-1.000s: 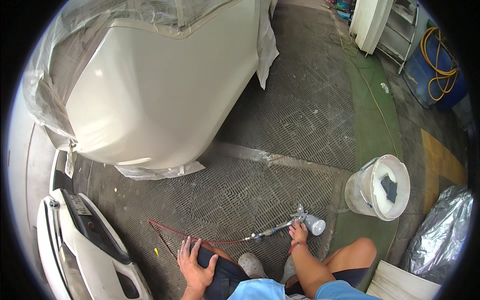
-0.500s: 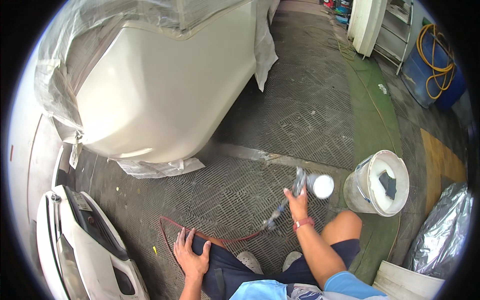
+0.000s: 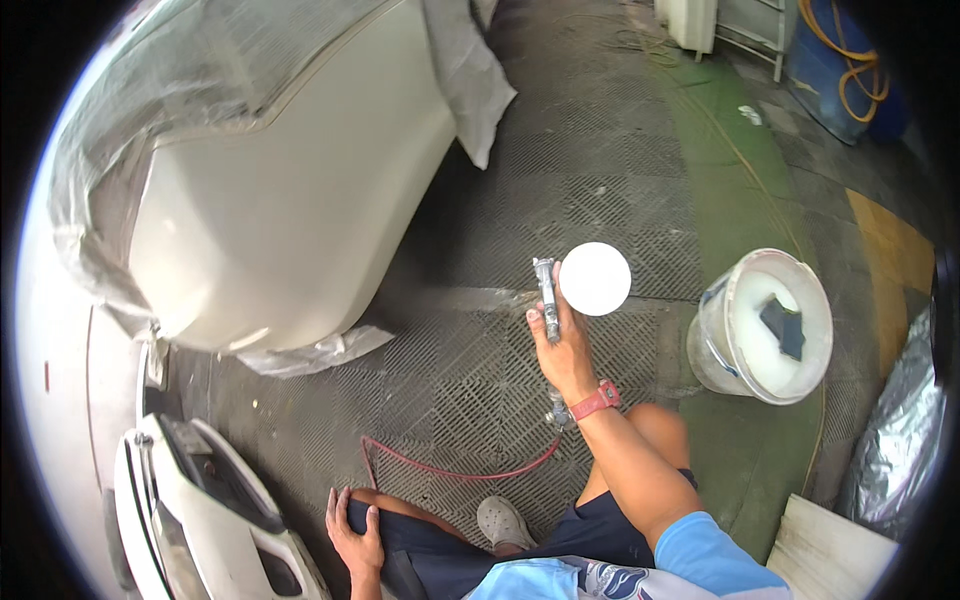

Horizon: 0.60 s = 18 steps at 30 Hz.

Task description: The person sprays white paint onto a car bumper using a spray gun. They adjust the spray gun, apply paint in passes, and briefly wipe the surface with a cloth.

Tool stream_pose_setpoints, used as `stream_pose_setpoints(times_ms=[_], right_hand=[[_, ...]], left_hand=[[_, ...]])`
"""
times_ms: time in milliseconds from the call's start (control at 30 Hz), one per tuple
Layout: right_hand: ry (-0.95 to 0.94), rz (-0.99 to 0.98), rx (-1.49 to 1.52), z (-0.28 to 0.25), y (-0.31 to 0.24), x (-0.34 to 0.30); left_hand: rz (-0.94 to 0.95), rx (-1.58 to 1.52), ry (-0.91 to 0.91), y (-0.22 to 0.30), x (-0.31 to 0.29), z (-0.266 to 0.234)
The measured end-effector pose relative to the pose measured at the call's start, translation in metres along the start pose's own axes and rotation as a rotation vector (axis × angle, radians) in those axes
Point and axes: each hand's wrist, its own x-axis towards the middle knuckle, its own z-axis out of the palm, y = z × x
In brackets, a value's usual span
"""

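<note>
a: holding a spray gun (image 3: pixel 548 298) up in the right hand (image 3: pixel 566 352), fingers wrapped tight round its grip, nozzle end away from the body.

b: and the white cup (image 3: pixel 595 279)?

a: on the gun, just right of its body, round lid facing the camera. a red hose (image 3: pixel 450 470) runs from below the wrist across the grated floor (image 3: pixel 600 170) toward the knee.

b: the left hand (image 3: pixel 355 532)?

a: resting flat on the left knee, fingers spread, clamped on nothing.

b: what's around?

a: a white car panel (image 3: pixel 290 210) with plastic sheeting (image 3: pixel 470 90) ahead on the left, a white bumper (image 3: pixel 200 510) at lower left, a white bucket (image 3: pixel 765 325) on the floor to the right, well apart from the gun.
</note>
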Motion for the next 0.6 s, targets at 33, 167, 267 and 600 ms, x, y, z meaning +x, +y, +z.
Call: stream_pose_setpoints(times_ms=[33, 167, 267, 600], right_hand=[[-0.011, 0.041, 0.022, 0.006, -0.001, -0.001], [-0.117, 0.138, 0.351, 0.015, -0.01, -0.006], [-0.095, 0.085, 0.456, 0.023, -0.013, -0.007], [-0.02, 0.215, 0.516, 0.024, -0.002, -0.006]], left_hand=[[-0.009, -0.004, 0.004, 0.0, -0.001, -0.001], [-0.013, 0.004, 0.009, 0.006, -0.002, -0.002], [-0.014, 0.019, 0.001, 0.015, 0.001, -0.002], [0.003, 0.026, 0.003, 0.026, 0.004, -0.002]])
